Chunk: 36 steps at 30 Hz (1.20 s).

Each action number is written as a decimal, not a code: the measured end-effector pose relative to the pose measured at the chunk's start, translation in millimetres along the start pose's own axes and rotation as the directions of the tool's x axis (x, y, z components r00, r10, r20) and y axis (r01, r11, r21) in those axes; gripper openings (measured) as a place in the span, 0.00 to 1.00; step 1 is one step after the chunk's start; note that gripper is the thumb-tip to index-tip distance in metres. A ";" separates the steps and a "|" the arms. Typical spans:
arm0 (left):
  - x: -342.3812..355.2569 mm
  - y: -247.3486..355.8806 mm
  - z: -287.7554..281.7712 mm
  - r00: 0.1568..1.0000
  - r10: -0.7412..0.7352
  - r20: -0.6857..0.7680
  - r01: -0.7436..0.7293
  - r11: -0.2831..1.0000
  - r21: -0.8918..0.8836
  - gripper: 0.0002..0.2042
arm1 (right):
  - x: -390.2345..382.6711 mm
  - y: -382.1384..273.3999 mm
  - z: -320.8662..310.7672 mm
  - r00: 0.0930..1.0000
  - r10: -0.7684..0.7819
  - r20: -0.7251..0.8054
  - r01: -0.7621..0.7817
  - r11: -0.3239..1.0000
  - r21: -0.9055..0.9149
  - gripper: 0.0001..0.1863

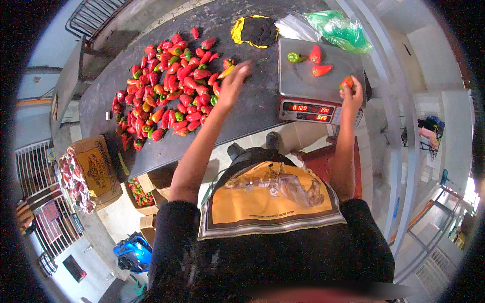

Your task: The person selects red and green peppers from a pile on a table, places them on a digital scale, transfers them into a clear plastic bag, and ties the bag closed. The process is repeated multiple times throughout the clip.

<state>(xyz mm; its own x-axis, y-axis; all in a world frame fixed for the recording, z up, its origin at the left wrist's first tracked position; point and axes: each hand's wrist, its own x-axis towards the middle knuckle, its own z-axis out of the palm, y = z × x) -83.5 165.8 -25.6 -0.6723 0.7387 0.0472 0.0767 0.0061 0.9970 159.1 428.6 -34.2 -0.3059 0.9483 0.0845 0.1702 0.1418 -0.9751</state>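
Note:
My right hand point(352, 93) pinches a red-orange pepper point(346, 82) at the right side of the scale's grey metal plate point(298, 83). Resting on that plate are a green pepper point(293, 57) and two red ones, an upper red pepper point(315, 54) and a lower red pepper point(322, 70). Over the dark table, at the right edge of a big pile of mostly red peppers point(172, 81), my left hand point(235, 85) reaches out with its fingers stretched. Beside it lie a yellow-orange pepper point(226, 72) and a red-green pepper point(229, 63); the hand seems to hold nothing.
A black and yellow cloth bundle point(256, 31) and clear and green plastic bags point(337, 31) lie at the table's far side. The scale's lit display point(307, 111) faces me. Cardboard boxes point(97, 169) stand left of the table, and a grey metal post point(399, 116) rises on the right.

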 end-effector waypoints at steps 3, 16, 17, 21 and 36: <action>-95.6 -26.3 -76.0 0.972 -0.171 -0.163 0.154 0.982 -0.109 0.24 | 31.0 38.0 10.5 0.969 -0.241 0.047 0.239 0.881 -0.407 0.23; -231.8 -93.5 -176.3 0.822 -0.295 -0.487 0.265 0.955 -0.131 0.13 | 15.5 32.1 -19.7 0.955 -0.125 0.267 0.281 0.659 -0.697 0.24; -212.9 -83.6 -167.3 0.863 -0.256 -0.435 0.248 0.966 -0.076 0.12 | 13.6 28.4 -28.4 0.942 -0.198 0.271 0.327 0.724 -0.608 0.21; -148.3 -54.2 -141.2 0.964 -0.109 -0.245 0.124 0.991 0.047 0.09 | 9.0 22.0 -66.9 0.929 -0.208 0.307 0.341 0.803 -0.488 0.17; -99.4 -30.8 -29.7 0.956 -0.191 -0.223 0.219 0.969 0.112 0.09 | 63.1 40.6 -96.3 0.937 -0.119 0.330 0.235 0.911 -0.338 0.13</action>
<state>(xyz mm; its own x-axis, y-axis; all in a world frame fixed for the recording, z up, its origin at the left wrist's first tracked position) -40.9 72.2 -59.1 -0.8217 0.5545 -0.1314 0.0093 0.2435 0.9699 236.9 521.6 -48.8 -0.6156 0.7777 0.1274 0.4002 0.4478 -0.7996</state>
